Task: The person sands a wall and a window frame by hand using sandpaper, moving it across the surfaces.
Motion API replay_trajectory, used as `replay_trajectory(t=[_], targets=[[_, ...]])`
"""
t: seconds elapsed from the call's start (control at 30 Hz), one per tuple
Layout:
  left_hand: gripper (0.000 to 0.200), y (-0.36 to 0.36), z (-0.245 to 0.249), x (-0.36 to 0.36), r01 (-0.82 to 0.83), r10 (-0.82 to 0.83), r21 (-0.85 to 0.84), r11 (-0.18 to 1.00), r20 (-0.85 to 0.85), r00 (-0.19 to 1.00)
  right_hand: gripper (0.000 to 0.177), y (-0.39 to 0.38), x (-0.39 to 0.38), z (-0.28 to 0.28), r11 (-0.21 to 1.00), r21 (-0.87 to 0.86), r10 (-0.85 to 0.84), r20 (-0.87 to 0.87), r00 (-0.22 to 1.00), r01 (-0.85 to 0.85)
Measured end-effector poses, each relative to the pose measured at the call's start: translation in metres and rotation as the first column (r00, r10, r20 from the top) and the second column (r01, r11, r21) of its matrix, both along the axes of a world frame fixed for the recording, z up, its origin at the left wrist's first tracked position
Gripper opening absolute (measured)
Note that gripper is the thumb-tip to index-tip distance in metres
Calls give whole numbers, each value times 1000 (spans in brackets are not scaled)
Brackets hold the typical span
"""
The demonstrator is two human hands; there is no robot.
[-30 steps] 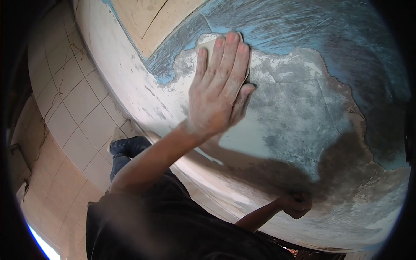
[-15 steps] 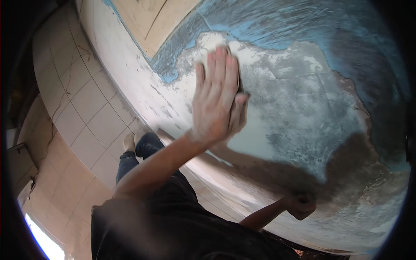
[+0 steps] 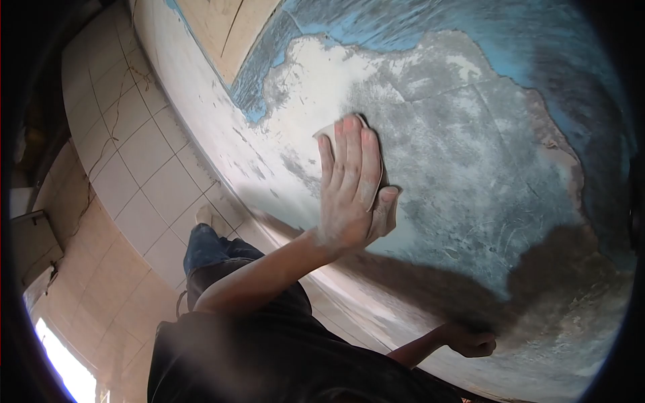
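Note:
My left hand (image 3: 353,181) lies flat with its fingers stretched over a thin sheet of sandpaper (image 3: 322,132), pressing it against a patched wall (image 3: 457,161). Only the sheet's pale edge and a dark edge beside the fingers show; the rest is under my palm. White dust coats the hand. Around it the wall is grey and white, with smooth filler and scratches. Lower right, in shadow, my right hand (image 3: 474,341) is curled into a fist close to the wall. The inside of that fist is hidden.
Blue, streaky paint (image 3: 537,47) borders the patch along a ragged edge. A tan panel (image 3: 228,27) is at the top. Beige floor tiles (image 3: 144,168) and a thin cord (image 3: 114,127) lie to the left, near my foot (image 3: 205,216). My arms' shadow falls across the lower wall.
My left hand has slid down and slightly right over the patch with the sandpaper, uncovering the white area above. The fist has shifted slightly down and right in view.

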State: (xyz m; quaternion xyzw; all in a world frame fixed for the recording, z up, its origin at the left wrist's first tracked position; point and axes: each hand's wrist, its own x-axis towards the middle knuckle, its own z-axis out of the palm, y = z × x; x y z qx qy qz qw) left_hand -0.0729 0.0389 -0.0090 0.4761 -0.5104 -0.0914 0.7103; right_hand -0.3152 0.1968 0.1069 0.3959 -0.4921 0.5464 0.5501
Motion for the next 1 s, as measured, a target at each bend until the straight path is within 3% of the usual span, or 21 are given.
replay_trajectory(t=[0.13, 0.23, 0.37, 0.5, 0.6, 0.7, 0.83, 1.0], targets=[[63, -31, 12, 33, -33, 33, -4, 999, -52, 998, 19, -2, 3, -2, 1000, -1, -9, -67, 998, 9], [63, -39, 18, 43, -76, 79, 38, 996, -112, 990, 18, -1, 0, -4, 995, -71, 74, 16, 997, -73], [63, -10, 8, 18, 6, -2, 54, 999, -66, 998, 21, -3, 3, -1, 995, -90, 49, 14, 999, -47], [61, -39, 11, 47, -43, 44, 21, 999, -82, 996, 20, -4, 9, 0, 998, -54, -18, 27, 999, 20], [60, -37, 14, 50, -55, 62, 92, 994, -75, 995, 22, 0, 2, -1, 1000, -25, 6, 21, 1000, -5], [58, -25, 9, 32, -35, 38, 32, 999, -102, 994, 22, -8, 20, 2, 990, 19, -140, -17, 990, 140], [59, -34, 9, 31, -23, 25, 11, 1000, -156, 988, 21, -8, 22, 0, 997, 24, -78, 51, 996, 77], [60, -29, 12, 31, -16, 24, 56, 998, -133, 991, 23, -7, 14, 2, 995, 39, -92, -33, 995, 93]])
